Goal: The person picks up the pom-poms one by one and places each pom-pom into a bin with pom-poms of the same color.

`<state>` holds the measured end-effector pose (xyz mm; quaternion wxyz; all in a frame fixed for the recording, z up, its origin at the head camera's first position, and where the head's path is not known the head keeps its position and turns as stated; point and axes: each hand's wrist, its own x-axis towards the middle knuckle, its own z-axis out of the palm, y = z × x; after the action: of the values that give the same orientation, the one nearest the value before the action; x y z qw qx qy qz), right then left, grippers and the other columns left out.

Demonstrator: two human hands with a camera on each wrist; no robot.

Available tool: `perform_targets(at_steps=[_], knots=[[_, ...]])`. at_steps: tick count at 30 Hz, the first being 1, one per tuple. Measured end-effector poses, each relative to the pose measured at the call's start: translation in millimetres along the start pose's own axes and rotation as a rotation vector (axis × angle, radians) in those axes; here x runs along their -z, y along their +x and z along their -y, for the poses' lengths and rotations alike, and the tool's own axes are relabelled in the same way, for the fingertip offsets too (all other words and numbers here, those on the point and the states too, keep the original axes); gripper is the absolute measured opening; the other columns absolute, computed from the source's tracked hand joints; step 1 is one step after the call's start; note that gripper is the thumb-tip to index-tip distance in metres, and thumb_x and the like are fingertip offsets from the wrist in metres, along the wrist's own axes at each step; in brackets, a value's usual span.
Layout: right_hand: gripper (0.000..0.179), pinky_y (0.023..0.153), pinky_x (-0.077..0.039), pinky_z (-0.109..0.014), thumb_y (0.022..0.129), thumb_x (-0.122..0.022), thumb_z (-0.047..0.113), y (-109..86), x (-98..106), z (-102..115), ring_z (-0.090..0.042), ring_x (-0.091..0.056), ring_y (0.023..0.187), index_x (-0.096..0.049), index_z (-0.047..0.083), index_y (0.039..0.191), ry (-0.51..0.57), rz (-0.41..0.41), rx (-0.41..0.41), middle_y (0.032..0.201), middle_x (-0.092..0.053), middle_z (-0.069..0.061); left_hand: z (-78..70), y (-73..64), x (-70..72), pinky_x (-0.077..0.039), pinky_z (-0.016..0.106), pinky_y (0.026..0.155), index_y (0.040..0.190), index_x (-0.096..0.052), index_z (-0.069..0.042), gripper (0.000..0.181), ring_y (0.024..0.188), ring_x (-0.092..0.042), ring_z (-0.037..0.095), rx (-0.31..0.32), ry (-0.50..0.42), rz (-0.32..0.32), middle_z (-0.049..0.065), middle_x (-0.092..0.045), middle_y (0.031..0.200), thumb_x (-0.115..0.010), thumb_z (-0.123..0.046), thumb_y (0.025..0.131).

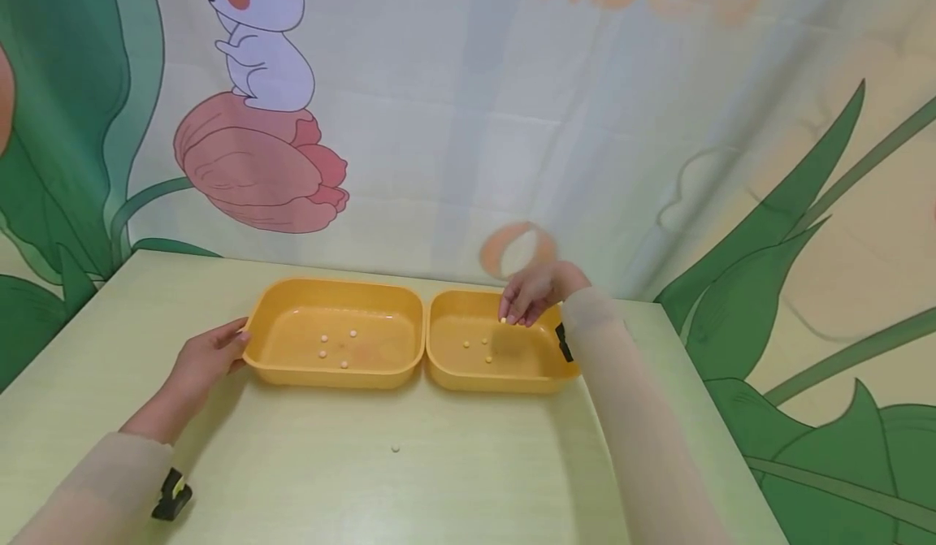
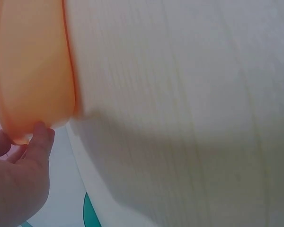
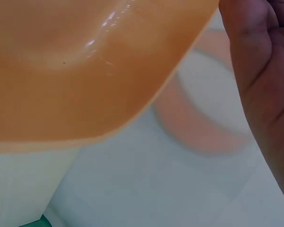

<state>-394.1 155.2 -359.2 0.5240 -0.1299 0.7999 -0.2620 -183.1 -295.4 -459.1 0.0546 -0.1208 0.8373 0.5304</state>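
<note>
My left hand (image 1: 210,348) grips the left end of a yellow-orange plastic tray (image 1: 336,378); in the left wrist view its thumb (image 2: 39,142) presses the outer wall. Several small whitish beads (image 1: 324,339) lie inside that tray. Over the smaller yellow-orange tray (image 1: 497,383) on the right, my right hand (image 1: 532,295) pinches a tiny pale-yellow bead (image 1: 503,320) between its fingertips. Below it, 3 yellowish beads (image 1: 466,344) rest on that tray's floor. The right wrist view shows the palm side of the hand (image 3: 267,71) beside the tray rim; the fingertips are out of frame.
One loose bead (image 1: 396,448) lies on the pale wooden table (image 1: 468,480) in front of the trays. The trays stand end to end, close to a printed curtain (image 1: 439,123) behind the table. Dark clips (image 1: 171,495) sit at both sleeves.
</note>
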Motion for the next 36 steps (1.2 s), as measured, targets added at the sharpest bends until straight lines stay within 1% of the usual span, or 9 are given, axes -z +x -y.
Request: perform_targets(at_steps=[2, 6, 10, 14, 17, 22, 27, 31, 36], knots=[[0.010, 0.068, -0.059, -0.015, 0.101, -0.060, 0.003, 5.1, -1, -4, -0.007, -0.060, 0.067, -0.068, 0.001, 0.107, -0.008, -0.010, -0.023, 0.081, -0.069, 0.003, -0.4, -0.2, 0.1, -0.060, 0.021, 0.094, 0.158, -0.022, 0.008, 0.058, 0.140, -0.046, 0.047, -0.003, 0.005, 0.001, 0.036, -0.032, 0.159, -0.034, -0.027, 0.113], [0.022, 0.069, -0.059, -0.016, 0.100, -0.062, 0.005, 14.2, -2, -12, -0.008, -0.060, 0.068, -0.064, -0.006, 0.120, -0.025, -0.016, -0.079, 0.084, -0.070, 0.002, -1.8, -0.7, -0.5, -0.058, 0.025, 0.098, 0.158, -0.022, 0.008, 0.058, 0.140, -0.047, 0.047, -0.007, 0.007, 0.003, 0.036, -0.032, 0.159, -0.034, -0.027, 0.113], [0.011, 0.068, -0.059, -0.015, 0.100, -0.062, 0.004, 23.0, -4, -19, -0.007, -0.060, 0.068, -0.067, 0.001, 0.109, -0.040, -0.004, -0.121, 0.083, -0.069, 0.002, -2.3, -1.4, -1.0, -0.054, 0.033, 0.102, 0.158, -0.023, 0.007, 0.058, 0.140, -0.047, 0.047, 0.001, 0.011, 0.003, 0.036, -0.033, 0.158, -0.035, -0.028, 0.113], [0.010, 0.067, -0.059, -0.015, 0.100, -0.061, 0.003, 29.0, -6, -25, -0.007, -0.060, 0.067, -0.069, 0.008, 0.098, -0.057, -0.023, -0.131, 0.079, -0.067, 0.003, -1.6, -1.4, -0.8, -0.058, 0.026, 0.099, 0.158, -0.024, 0.006, 0.058, 0.136, -0.052, 0.044, 0.000, 0.017, 0.003, 0.035, -0.034, 0.158, -0.035, -0.028, 0.113], [0.012, 0.067, -0.058, -0.015, 0.100, -0.061, 0.002, 32.3, -7, -29, -0.006, -0.060, 0.068, -0.069, 0.009, 0.097, -0.064, -0.036, -0.145, 0.078, -0.067, 0.003, -1.4, -1.2, -0.5, -0.060, 0.020, 0.093, 0.158, -0.025, 0.007, 0.058, 0.135, -0.053, 0.042, -0.005, 0.011, 0.002, 0.036, -0.034, 0.158, -0.035, -0.027, 0.113], [0.010, 0.068, -0.057, -0.014, 0.100, -0.063, 0.003, 34.4, -10, -29, -0.006, -0.059, 0.068, -0.070, 0.010, 0.096, -0.106, -0.025, -0.179, 0.077, -0.065, 0.005, -0.4, -0.5, 0.2, -0.061, 0.018, 0.092, 0.158, -0.025, 0.007, 0.058, 0.134, -0.054, 0.041, -0.015, 0.009, 0.002, 0.036, -0.035, 0.158, -0.035, -0.027, 0.113], [0.009, 0.066, -0.055, -0.013, 0.098, -0.064, 0.003, 38.3, -11, -26, -0.006, -0.056, 0.067, -0.069, 0.010, 0.095, -0.161, -0.014, -0.209, 0.077, -0.064, 0.004, 0.5, -0.6, 0.6, -0.059, 0.023, 0.096, 0.158, -0.024, 0.008, 0.057, 0.136, -0.052, 0.043, -0.010, 0.003, 0.002, 0.036, -0.034, 0.158, -0.035, -0.026, 0.113], [0.008, 0.064, -0.053, -0.014, 0.096, -0.066, 0.003, 42.1, -12, -25, -0.007, -0.055, 0.066, -0.071, 0.009, 0.095, -0.180, -0.009, -0.238, 0.075, -0.064, 0.004, 0.7, -0.3, 1.0, -0.060, 0.022, 0.095, 0.158, -0.023, 0.007, 0.058, 0.132, -0.057, 0.039, -0.004, 0.006, 0.001, 0.036, -0.034, 0.158, -0.035, -0.026, 0.113], [0.004, 0.064, -0.052, -0.016, 0.092, -0.073, 0.006, 43.4, -16, -23, -0.008, -0.056, 0.067, -0.076, 0.009, 0.095, -0.182, -0.043, -0.285, 0.074, -0.064, 0.004, 0.3, 0.3, 0.6, -0.058, 0.026, 0.099, 0.158, -0.022, 0.007, 0.058, 0.139, -0.049, 0.045, 0.003, 0.003, 0.003, 0.036, -0.032, 0.159, -0.034, -0.026, 0.113]])
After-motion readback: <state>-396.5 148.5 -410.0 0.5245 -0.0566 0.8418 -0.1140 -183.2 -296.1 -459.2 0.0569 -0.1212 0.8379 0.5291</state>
